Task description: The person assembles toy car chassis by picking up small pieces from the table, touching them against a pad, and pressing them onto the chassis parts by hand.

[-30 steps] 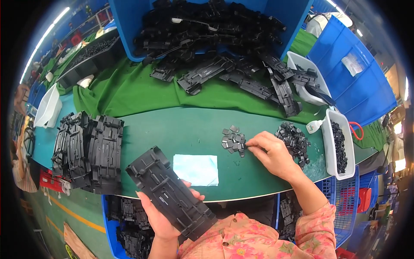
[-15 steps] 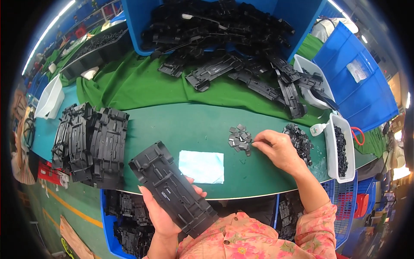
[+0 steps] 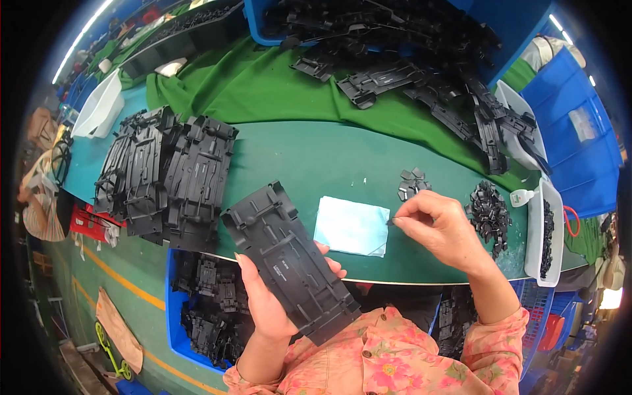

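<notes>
I have the long black plastic part (image 3: 293,263) held tilted, its top end toward eleven o'clock, seen across the table's near edge. My left hand (image 3: 270,303) is half-curled beneath it, thumb at one long edge and fingertips showing past the other. My right hand (image 3: 438,227), between two and three o'clock of the part, pinches a small dark piece (image 3: 395,222) between thumb and forefinger, just beside the right edge of the pale blue cloth (image 3: 352,226).

Bare green tabletop (image 3: 289,158) gives open room from twelve to one o'clock, up to the rumpled green fabric (image 3: 250,85). At ten o'clock the stacked black parts (image 3: 197,178) stand close, limiting that side. A small heap of pieces (image 3: 413,182) lies at two o'clock; a larger heap (image 3: 489,214) and a white bin (image 3: 545,278) crowd the tabletop beyond my right hand.

Against the earlier frame, my right hand has left the small heap for the cloth, the left keeps its hold, and the whole view has shifted.
</notes>
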The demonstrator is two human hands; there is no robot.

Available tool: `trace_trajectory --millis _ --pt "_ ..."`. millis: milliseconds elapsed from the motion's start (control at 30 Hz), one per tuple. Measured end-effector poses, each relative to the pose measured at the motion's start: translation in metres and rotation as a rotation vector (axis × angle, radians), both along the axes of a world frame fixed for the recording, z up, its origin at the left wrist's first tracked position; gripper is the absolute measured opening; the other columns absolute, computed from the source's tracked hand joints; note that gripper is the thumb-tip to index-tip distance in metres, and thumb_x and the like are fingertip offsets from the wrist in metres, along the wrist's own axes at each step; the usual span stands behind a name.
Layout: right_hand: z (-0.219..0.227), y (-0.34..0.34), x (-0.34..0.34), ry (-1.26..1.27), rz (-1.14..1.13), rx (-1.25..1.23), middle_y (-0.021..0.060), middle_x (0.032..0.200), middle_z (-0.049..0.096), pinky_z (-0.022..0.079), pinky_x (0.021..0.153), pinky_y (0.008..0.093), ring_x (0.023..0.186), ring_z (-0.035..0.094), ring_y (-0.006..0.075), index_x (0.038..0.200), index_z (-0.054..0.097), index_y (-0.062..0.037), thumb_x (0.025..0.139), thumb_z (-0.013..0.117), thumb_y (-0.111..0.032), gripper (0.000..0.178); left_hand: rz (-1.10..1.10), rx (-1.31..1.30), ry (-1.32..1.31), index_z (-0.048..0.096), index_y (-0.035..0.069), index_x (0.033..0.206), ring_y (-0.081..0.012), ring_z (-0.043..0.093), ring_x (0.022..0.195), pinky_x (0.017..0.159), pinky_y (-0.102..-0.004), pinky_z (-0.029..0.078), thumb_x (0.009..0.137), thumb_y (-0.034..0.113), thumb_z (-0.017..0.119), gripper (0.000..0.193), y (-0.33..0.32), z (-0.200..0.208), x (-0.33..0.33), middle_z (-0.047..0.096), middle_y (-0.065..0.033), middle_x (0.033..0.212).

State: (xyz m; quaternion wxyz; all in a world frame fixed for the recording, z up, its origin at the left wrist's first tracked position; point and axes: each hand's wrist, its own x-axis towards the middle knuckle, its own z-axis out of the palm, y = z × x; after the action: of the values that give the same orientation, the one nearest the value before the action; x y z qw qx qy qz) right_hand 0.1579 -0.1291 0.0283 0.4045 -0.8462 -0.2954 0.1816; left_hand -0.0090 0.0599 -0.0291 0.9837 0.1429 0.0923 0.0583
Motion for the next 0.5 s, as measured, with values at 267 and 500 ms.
trace_trajectory --millis 267,500 --pt "-0.023 0.025 -0.001 -0.236 0.101 -0.052 0.0057 0.068 0.052 0.039 0.052 0.0285 0.056 0.047 0.0143 0.083 0.065 0.0004 0.078 0.066 -0.007 0.009 -0.012 -0.047 -0.072 0.038 -0.004 0.131 -0.0353 0.058 0.104 0.086 -0.0480 0.050 0.084 0.078 0.019 0.096 0.005 -0.006 -0.004 0.054 -0.0191 0.121" --pt "-0.020 0.028 -0.001 -0.351 0.085 -0.034 0.0103 0.070 0.055 0.046 0.059 0.0373 0.066 0.057 0.0273 0.078 0.062 -0.0011 0.078 0.064 -0.004 0.004 0.023 -0.022 0.058 0.047 -0.004 0.122 -0.0331 0.060 0.094 0.085 -0.0532 0.049 0.088 0.072 0.020 0.088 0.007 0.002 -0.003 0.056 -0.0169 0.112"
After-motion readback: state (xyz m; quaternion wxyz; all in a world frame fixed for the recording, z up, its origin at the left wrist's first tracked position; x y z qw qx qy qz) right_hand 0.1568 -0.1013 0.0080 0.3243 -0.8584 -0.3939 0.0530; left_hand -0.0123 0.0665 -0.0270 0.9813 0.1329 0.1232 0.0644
